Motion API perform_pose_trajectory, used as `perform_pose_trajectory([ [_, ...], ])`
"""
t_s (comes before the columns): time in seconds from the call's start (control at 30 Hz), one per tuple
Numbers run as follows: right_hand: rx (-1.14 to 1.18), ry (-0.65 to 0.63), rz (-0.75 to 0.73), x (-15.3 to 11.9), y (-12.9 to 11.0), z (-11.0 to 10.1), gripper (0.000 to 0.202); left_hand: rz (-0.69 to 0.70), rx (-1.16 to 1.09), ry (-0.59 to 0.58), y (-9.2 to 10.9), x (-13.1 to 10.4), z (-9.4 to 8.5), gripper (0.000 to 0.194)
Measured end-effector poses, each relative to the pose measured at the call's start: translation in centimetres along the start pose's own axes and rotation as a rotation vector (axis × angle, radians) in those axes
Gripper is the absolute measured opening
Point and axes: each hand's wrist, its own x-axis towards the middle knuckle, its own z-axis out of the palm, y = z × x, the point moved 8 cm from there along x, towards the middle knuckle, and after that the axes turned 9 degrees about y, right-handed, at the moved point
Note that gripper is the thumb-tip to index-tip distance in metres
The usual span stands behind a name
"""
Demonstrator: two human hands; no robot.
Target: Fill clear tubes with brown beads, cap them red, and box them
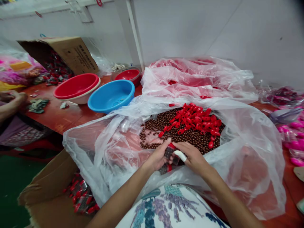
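Note:
My left hand (158,158) is closed around a small clear container (168,153) that looks full of brown balls and has a red cap (171,146). Pressed against the cap end is my right hand (193,155), its fingers closed, with a white cover (180,155) on one finger. Just below my hands lies another filled container with a red end (169,167), partly hidden. Beyond them, brown balls (197,142) spread over a clear plastic sheet (251,152), with a heap of loose red caps (190,117) on top. Several empty clear containers (128,125) lie left of the balls.
A blue basin (111,95) and a red basin (76,86) stand at the back left. Behind the balls sits a plastic bag of red parts (197,76). Filled red-capped containers (82,196) lie in a cardboard box (45,190) below left. Another person's arm (10,103) shows at far left.

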Motion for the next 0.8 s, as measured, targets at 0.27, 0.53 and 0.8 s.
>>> perform_pose_trajectory([
  [0.27,-0.535,-0.024,0.177,-0.3,6.5,-1.5,0.045,0.022,-0.156,0.094,2.1,0.0,-1.5,0.047],
  [0.53,-0.712,-0.186,0.054,-0.2,6.4,0.4,0.027,0.085,-0.080,0.127,2.4,-0.1,-2.0,0.050],
  [0.8,-0.416,0.105,0.188,0.1,5.5,-1.8,0.020,0.112,0.061,0.073,1.8,-0.5,-1.4,0.054],
])
